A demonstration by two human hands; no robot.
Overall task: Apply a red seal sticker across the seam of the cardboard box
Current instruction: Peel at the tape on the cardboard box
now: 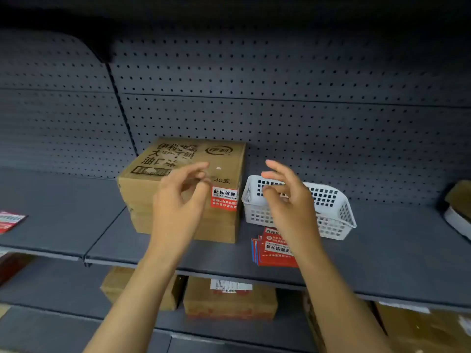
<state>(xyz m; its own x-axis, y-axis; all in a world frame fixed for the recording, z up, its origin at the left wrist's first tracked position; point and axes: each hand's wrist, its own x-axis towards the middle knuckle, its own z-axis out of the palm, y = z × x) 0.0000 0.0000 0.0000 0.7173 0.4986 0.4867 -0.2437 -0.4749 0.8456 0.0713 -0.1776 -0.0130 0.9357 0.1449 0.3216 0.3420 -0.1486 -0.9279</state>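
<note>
the cardboard box (pixel 183 184) sits on the dark shelf (pixel 382 250), toward the back panel and left of the shelf's middle, its long axis running from front to rear with one short face toward the camera. a red seal sticker (pixel 224 198) already lies on it, at the right edge of the top and seeming to fold onto the right side (whether it truly bridges a seam cannot be made out). so the sticking looks done or nearly so; pressing it flat may be what is left.

the left hand (pixel 182 200) hovers over the box's front half, fingers loosely curled, thumb near forefinger; i cannot tell if it pinches anything. the right hand (pixel 288 197) hangs spread and empty just right of the box, in front of a white basket (pixel 331 215). a stack of red stickers (pixel 275 248) lies near the shelf's front edge, below that hand.
</note>
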